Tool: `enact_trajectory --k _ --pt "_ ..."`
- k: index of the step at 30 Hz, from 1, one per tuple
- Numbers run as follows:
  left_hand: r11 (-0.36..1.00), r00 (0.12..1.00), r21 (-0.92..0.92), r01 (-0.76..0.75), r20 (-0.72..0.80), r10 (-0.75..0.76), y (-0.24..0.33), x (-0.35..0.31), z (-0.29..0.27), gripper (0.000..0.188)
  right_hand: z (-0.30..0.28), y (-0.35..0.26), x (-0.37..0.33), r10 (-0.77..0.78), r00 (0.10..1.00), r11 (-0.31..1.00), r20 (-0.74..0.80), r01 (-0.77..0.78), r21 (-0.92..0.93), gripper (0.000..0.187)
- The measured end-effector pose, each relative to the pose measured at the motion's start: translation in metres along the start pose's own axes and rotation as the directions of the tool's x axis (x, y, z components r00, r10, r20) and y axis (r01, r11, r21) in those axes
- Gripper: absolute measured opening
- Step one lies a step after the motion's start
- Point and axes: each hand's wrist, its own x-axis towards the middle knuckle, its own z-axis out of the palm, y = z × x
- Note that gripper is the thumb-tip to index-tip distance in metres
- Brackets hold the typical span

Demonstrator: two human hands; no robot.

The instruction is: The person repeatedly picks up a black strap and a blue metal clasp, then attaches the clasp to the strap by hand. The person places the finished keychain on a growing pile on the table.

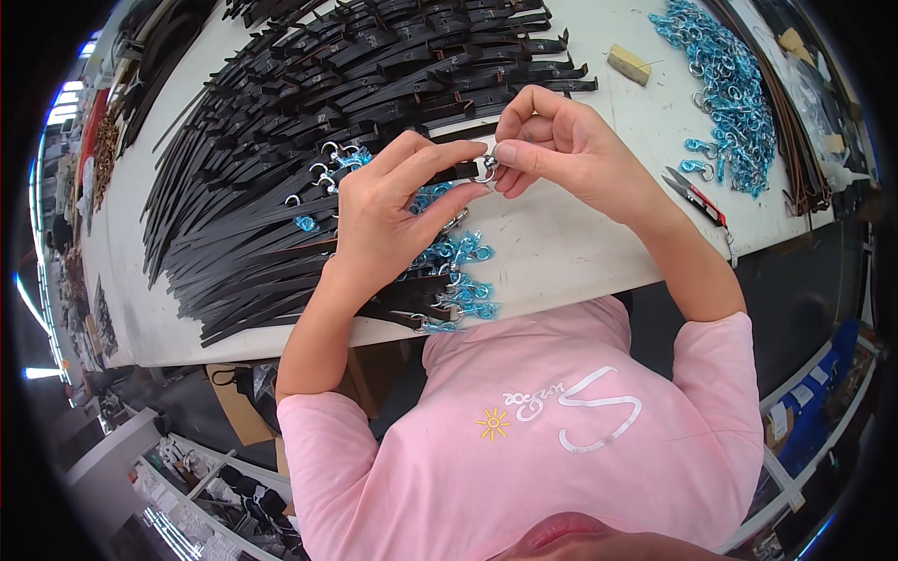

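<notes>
Over the table, my left hand (388, 192) grips a silver metal ring clasp (486, 168) between thumb and index finger. A black strap end (460, 172) meets the clasp from the left, partly hidden by my fingers. At the clasp's right side, my right hand (566, 150) is closed, its thumb and index fingertip pinched against the metal. Whether it also holds a small piece there cannot be made out. Below my left hand lie black straps (253, 290) whose ends carry silver clasps in blue plastic film (463, 252).
Rows of black straps (365, 70) cover the far left of the white table (552, 252). At the right lie a heap of blue-wrapped clasps (734, 103), red-and-black snips (697, 198) and brown straps (800, 159). A yellowish block (629, 64) sits beyond my right hand.
</notes>
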Motion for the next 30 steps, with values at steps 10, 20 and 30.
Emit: enact_trajectory --k 10,20,30 --pt "0.988 0.988 -0.017 -0.156 0.002 0.156 -0.005 -0.007 0.001 0.038 0.003 0.009 0.003 0.064 0.975 0.998 0.212 -0.060 -0.024 0.035" --pt "0.980 0.958 0.149 -0.134 -0.234 0.167 0.126 -0.104 -0.082 0.026 0.000 0.024 0.007 0.252 0.942 0.967 0.222 -0.238 -0.089 0.025" --pt "0.898 0.785 0.234 -0.372 -0.436 0.439 0.109 -0.108 -0.060 0.045 -0.001 0.022 0.009 0.280 0.945 0.933 0.172 -0.225 -0.282 0.020"
